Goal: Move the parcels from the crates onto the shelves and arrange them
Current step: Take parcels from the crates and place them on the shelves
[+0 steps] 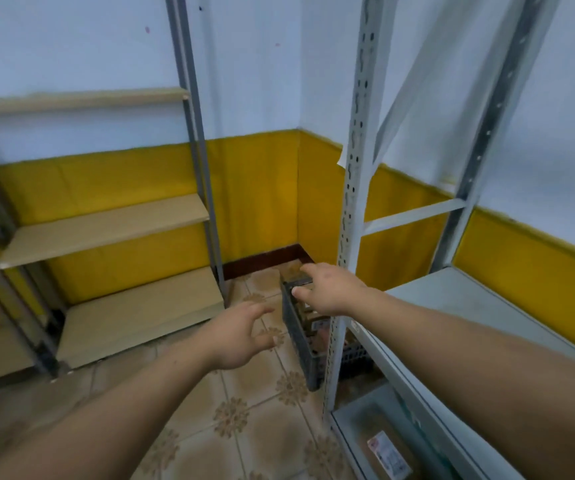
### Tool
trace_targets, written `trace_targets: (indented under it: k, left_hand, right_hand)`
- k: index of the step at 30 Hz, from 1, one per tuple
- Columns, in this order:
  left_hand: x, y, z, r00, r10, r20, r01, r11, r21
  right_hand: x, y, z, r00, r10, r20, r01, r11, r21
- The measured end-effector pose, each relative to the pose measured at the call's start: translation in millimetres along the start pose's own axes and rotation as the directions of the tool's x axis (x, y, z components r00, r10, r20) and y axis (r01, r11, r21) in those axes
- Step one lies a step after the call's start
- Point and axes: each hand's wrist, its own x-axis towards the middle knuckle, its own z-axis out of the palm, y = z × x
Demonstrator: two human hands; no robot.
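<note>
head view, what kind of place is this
Probably a small storeroom or parcel depot: slotted metal racking, bare wooden shelves, and a dark crate holding parcels on the tiled floor.

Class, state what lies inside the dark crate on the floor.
Brown cardboard parcels show inside the dark crate. Their number is unclear: the right hand and the shelf upright cover much of the inside.

Across the top the wall (71, 46) is pale bluish white, with a mustard-yellow band (254, 188) below it. The floor tiles (244, 410) at the bottom are beige with brown flower motifs, the crate (299, 337) at centre dark grey, the shelf boards (106, 230) at left light wood-coloured.
</note>
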Motion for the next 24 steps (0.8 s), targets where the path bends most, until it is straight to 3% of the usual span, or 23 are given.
trace_targets:
  k: [5, 13, 24]
  left_hand:
    - [54.9, -50.2, -24.2, 0.999, -0.033, 0.026, 0.034, 0.999, -0.028]
    - [171.7, -153.6, -66.3, 0.995, 0.031, 0.092, -0.03, 0.999, -0.018]
    - [355.5, -208.4, -61.6, 0.934, 0.17, 0.315, -0.194, 0.98, 0.046]
  right_hand:
    - [93.9, -19.4, 7.3, 0.999, 0.012, 0.033, -0.009, 0.998, -0.065]
    - [243.4, -29.5, 21.9, 0.977, 0.204, 0.062, -0.202, 0.979, -0.033]
    - [326.9, 31.9, 57.7, 0.84, 0.493, 0.228, -0.525, 0.844, 0.11]
